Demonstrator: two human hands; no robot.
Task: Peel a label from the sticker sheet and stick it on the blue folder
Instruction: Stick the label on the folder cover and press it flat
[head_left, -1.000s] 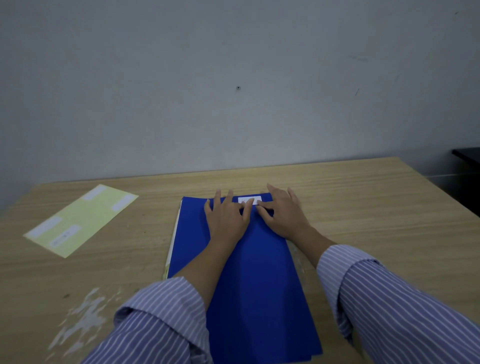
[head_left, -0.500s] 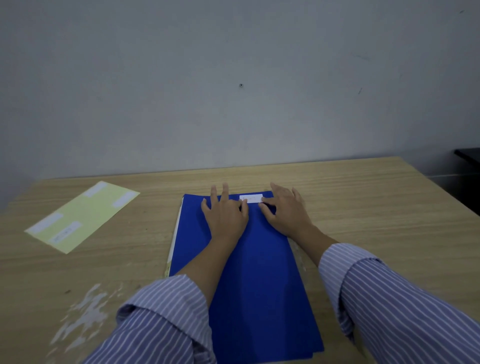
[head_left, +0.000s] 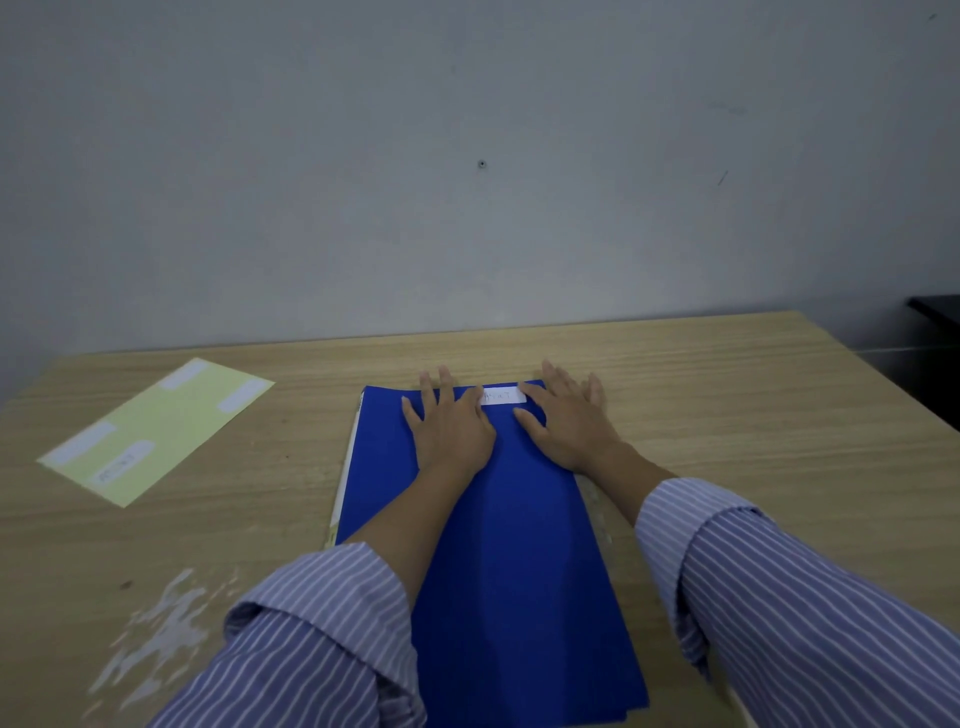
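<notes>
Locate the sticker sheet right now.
In the head view the yellow sticker sheet lies flat on the wooden table, far left, apart from the blue folder and both hands.

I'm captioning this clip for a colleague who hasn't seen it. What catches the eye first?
The blue folder at the table's centre, running away from the viewer. Both hands lie flat at its far end, the left hand and right hand flanking a white label. Far left lies the yellow sticker sheet.

Plain office-like room, wooden desk (head_left: 727, 395), bare grey wall (head_left: 467, 156), blue folder (head_left: 509, 545), sticker sheet (head_left: 156, 431)
</notes>
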